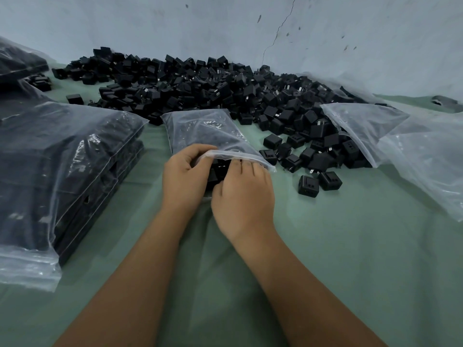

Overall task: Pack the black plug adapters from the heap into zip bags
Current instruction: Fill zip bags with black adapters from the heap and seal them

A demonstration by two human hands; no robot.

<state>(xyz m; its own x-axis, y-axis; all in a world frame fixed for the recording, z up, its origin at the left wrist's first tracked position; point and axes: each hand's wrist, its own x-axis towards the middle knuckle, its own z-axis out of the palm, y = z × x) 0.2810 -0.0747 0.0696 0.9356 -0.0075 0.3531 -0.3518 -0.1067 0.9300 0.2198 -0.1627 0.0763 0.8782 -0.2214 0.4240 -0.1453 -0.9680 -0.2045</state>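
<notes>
Zip bag [203,131] is lying on the green table cover [350,246], directly ahead of both hands, long axis running away from the person toward the heap [213,88]. Its open mouth is facing the person; closed far end is touching the heap's near edge. Bag is already looking dark with adapters inside.

Left hand [185,179] is curling round the mouth's left corner, thumb and fingers pinching the plastic lip and holding it up. Right hand [243,196] is sitting at the mouth's right half, fingertips tucked in under the lip against black adapters there; whether it is gripping one or just pushing, cannot tell.

Loose adapters [318,182] are lying just right of the right hand, so that hand is nearer for the next pick.

Filled bags [62,171] are stacking at left; an open supply bag [375,126] is spilling at right.
</notes>
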